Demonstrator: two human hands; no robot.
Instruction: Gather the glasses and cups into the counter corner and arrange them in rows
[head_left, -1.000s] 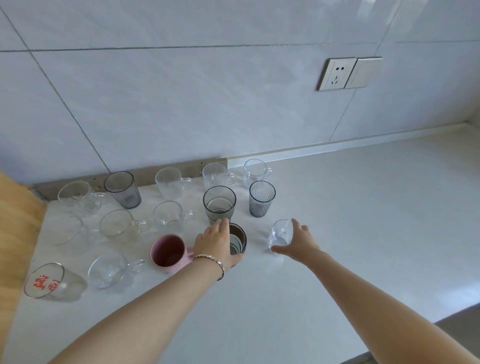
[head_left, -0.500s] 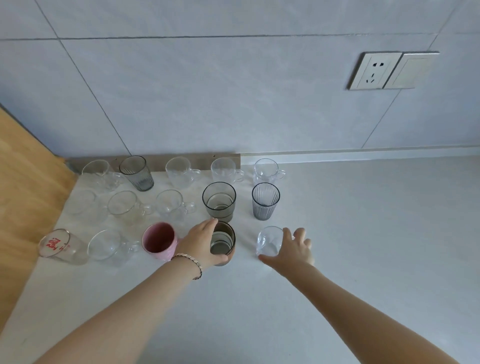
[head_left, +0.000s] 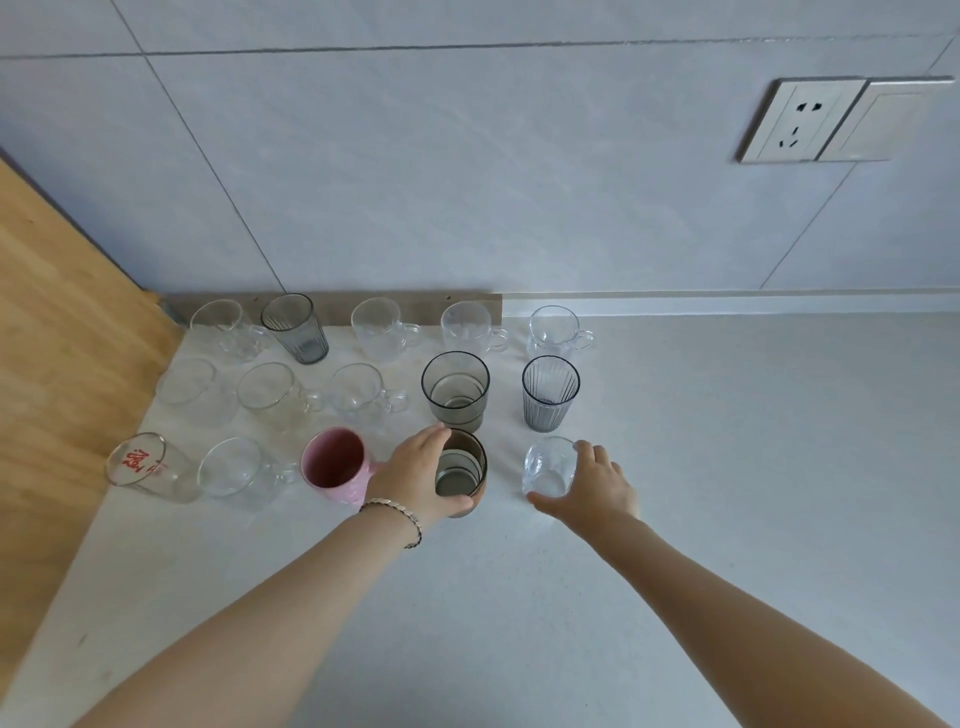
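Observation:
Glasses and cups stand in three rows in the counter corner. In the front row my left hand (head_left: 415, 480) wraps a brown-tinted glass (head_left: 461, 470), which stands on the counter beside a pink mug (head_left: 335, 462). My right hand (head_left: 592, 480) holds a small clear glass (head_left: 548, 465) at the row's right end, upright on the counter. Behind these stand a wide smoky glass (head_left: 455, 389) and a ribbed dark glass (head_left: 549, 392). Further left are clear handled cups (head_left: 363, 392) and a glass with red lettering (head_left: 145, 465).
A wooden panel (head_left: 62, 364) closes the corner on the left. The tiled wall (head_left: 467, 182) runs along the back, with a socket and switch plate (head_left: 841, 119) at upper right. The white counter (head_left: 753, 467) stretches to the right and toward me.
My right hand has set the small clear glass upright at the right end of the front row, after holding it tilted. The view has moved closer to the corner. My left hand stays on the brown glass.

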